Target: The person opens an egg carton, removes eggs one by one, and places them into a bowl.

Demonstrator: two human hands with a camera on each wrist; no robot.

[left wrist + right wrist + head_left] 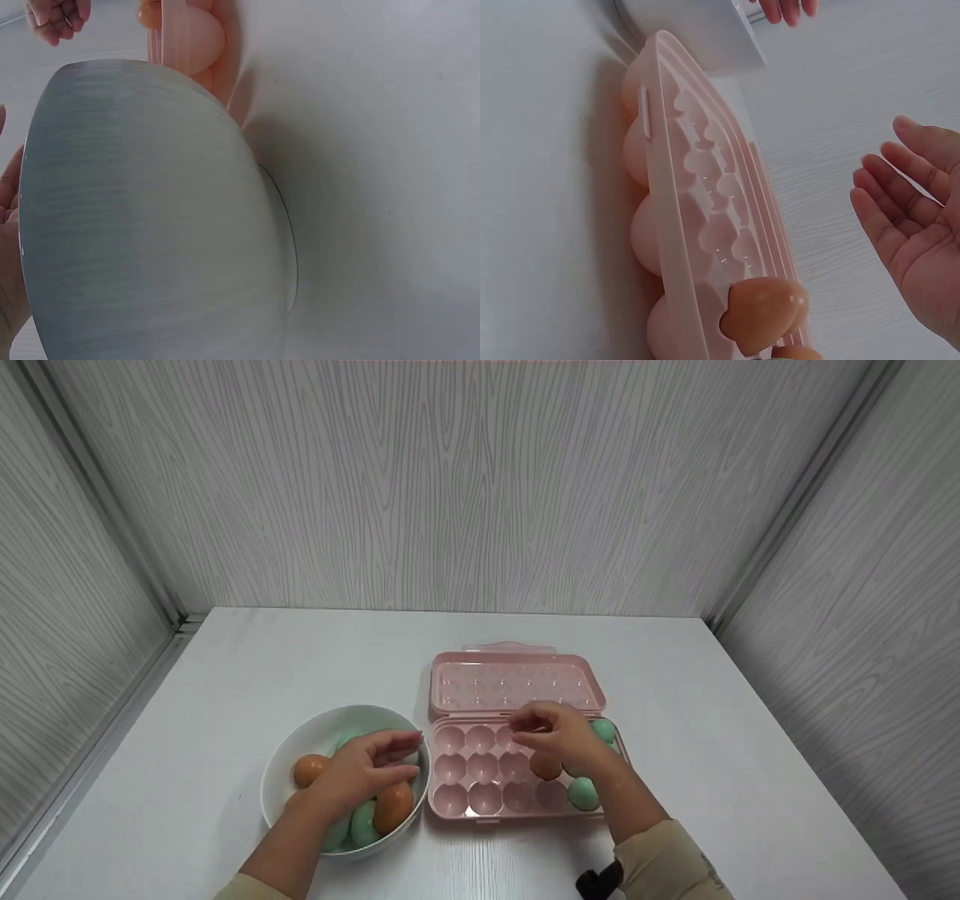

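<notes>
Beige left sleeve [251, 889] shows at the bottom edge, nearest the camera; beyond it a white bowl [301, 741] stands on the white table [750, 810], holding orange-brown eggs [394, 810] and pale green eggs [364, 823]; over the bowl is the left hand [364, 769], fingers extended and thumb apart, grasping nothing visible, though whether it touches an egg I cannot tell; just right of the bowl lies a pink egg carton [484, 769], its lid [517, 682] folded back toward the grey wood-grain wall [450, 487]; above the carton hangs the right hand [562, 739], fingers loosely bent and released, with nothing between them; near it, in the carton's cups, sit a brown egg [546, 766] and a green egg [583, 793]; farther right comes the beige right sleeve [667, 862], a black object [600, 881] beside its cuff.
</notes>
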